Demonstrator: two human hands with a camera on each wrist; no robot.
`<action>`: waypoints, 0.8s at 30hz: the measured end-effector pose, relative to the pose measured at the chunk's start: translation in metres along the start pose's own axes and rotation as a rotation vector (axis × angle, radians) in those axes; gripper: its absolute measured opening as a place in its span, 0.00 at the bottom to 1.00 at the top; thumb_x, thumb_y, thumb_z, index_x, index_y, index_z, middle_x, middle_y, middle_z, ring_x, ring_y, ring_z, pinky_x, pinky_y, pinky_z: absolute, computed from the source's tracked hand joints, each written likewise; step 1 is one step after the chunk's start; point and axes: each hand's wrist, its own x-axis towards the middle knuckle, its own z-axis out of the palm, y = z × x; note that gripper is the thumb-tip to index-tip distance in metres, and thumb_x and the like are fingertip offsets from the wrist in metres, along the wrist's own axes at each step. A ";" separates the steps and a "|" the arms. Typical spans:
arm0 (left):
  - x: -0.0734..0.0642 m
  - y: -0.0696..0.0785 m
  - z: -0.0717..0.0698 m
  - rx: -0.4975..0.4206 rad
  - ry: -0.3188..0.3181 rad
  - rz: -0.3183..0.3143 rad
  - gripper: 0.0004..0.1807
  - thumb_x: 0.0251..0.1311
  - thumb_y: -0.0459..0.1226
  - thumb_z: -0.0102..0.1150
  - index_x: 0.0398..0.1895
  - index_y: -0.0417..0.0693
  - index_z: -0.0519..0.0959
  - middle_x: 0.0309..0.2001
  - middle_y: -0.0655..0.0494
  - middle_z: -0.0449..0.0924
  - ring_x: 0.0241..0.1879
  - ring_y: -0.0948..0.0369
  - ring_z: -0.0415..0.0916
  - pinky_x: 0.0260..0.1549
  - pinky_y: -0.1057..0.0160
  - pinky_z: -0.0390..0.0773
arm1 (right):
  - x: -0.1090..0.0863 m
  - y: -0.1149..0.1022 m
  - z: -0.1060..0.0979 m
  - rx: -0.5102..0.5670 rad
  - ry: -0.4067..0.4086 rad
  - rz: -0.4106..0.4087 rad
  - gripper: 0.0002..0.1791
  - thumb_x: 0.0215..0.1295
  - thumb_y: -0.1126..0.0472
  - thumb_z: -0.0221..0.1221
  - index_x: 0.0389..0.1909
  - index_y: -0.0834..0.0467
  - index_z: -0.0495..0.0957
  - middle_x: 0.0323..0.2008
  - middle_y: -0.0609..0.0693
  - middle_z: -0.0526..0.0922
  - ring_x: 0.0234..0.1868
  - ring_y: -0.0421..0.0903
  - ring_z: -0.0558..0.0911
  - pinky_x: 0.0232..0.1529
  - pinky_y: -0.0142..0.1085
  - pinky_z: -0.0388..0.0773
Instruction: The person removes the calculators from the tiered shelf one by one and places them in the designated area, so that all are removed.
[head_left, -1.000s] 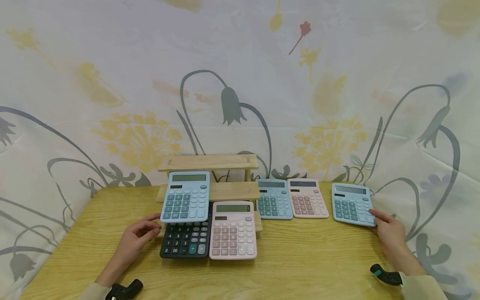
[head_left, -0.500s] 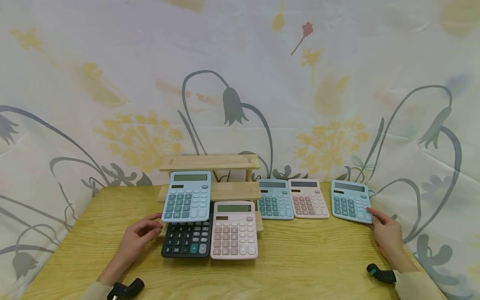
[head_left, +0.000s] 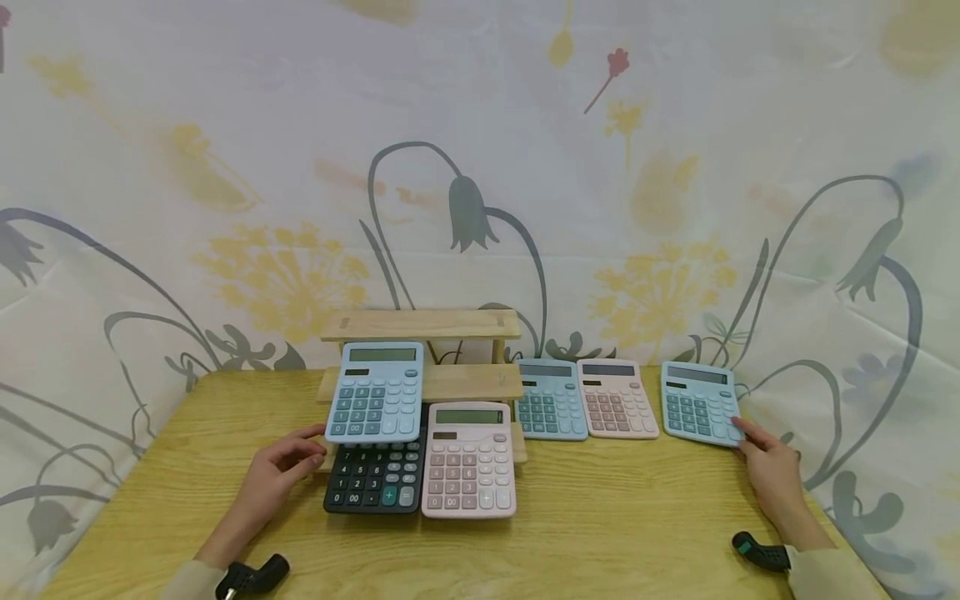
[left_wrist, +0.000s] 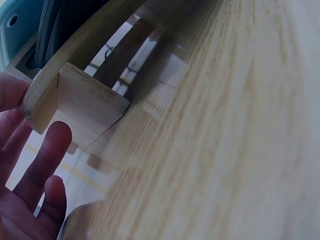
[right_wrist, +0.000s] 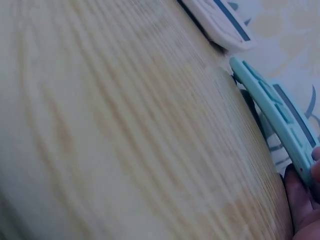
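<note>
At the far right of the table, my right hand [head_left: 772, 471] pinches the lower right corner of a light blue calculator [head_left: 699, 403], thumb on top. In the right wrist view this calculator [right_wrist: 280, 117] stands tilted, its near side off the wood. My left hand [head_left: 273, 479] is beside the left end of a tiered wooden rack [head_left: 468, 382], fingers loosely bent. One fingertip touches the rack's end piece [left_wrist: 90, 102] in the left wrist view. On the rack, a blue calculator [head_left: 377, 393] is above a black one [head_left: 372, 479], whose top it hides; a pink calculator [head_left: 468, 461] leans beside.
Right of the rack, another blue calculator [head_left: 552, 400] and another pink one [head_left: 617, 400] stand side by side against the back. A flower-patterned cloth [head_left: 480, 167] hangs behind the wooden table [head_left: 585, 517].
My right hand has shifted the blue calculator slightly left and back, turning it a little. The left hand keeps its place by the rack. The head view has shifted slightly.
</note>
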 end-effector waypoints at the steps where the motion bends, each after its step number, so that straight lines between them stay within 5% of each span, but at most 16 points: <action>1: 0.000 0.000 0.000 -0.001 0.001 0.000 0.03 0.64 0.28 0.62 0.37 0.41 0.84 0.55 0.62 0.77 0.49 0.75 0.75 0.39 0.71 0.76 | 0.000 0.000 0.001 -0.008 0.014 0.009 0.26 0.75 0.67 0.41 0.72 0.65 0.62 0.73 0.66 0.57 0.72 0.55 0.61 0.44 0.16 0.69; 5: 0.000 -0.002 0.001 -0.009 0.006 0.001 0.03 0.64 0.27 0.62 0.37 0.41 0.84 0.54 0.66 0.77 0.48 0.75 0.75 0.38 0.71 0.76 | -0.002 -0.002 0.002 -0.060 0.059 0.024 0.25 0.76 0.65 0.40 0.71 0.64 0.65 0.72 0.63 0.59 0.73 0.57 0.58 0.64 0.33 0.65; 8: 0.000 -0.002 0.001 -0.019 0.011 0.009 0.03 0.63 0.27 0.62 0.37 0.41 0.84 0.54 0.68 0.77 0.48 0.75 0.76 0.37 0.71 0.77 | -0.003 -0.003 0.002 -0.086 0.069 0.027 0.24 0.77 0.65 0.39 0.70 0.64 0.66 0.72 0.63 0.60 0.74 0.60 0.56 0.70 0.51 0.56; 24: 0.000 -0.001 0.000 -0.026 0.006 0.000 0.02 0.64 0.27 0.61 0.36 0.38 0.83 0.55 0.68 0.77 0.46 0.74 0.77 0.35 0.71 0.76 | -0.004 -0.001 0.002 -0.168 -0.003 -0.106 0.23 0.77 0.68 0.38 0.66 0.69 0.69 0.70 0.68 0.61 0.72 0.67 0.56 0.68 0.58 0.54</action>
